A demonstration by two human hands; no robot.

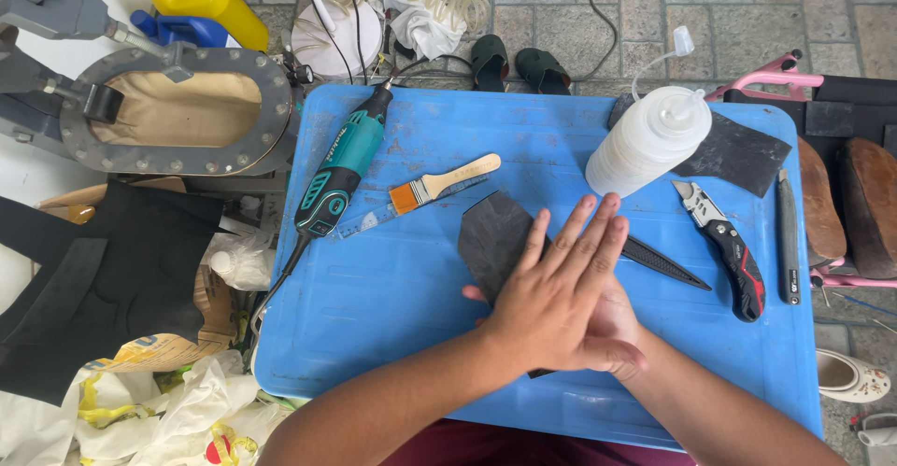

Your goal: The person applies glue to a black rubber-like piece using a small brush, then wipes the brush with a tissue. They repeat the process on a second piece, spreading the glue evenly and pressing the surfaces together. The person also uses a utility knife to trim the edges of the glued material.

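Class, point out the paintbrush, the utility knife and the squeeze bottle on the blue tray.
Paintbrush (439, 184), head view, on the wooden handle.
Utility knife (731, 247), head view, on the black grip.
Squeeze bottle (645, 144), head view, on the white body.

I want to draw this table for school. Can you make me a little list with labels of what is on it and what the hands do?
surface: blue plastic tabletop
left hand: flat on top of the right hand
right hand: underneath, pressing the dark flat leather piece
left of hands: teal rotary tool, wooden-handled paintbrush
right of hands: white squeeze bottle, folding utility knife
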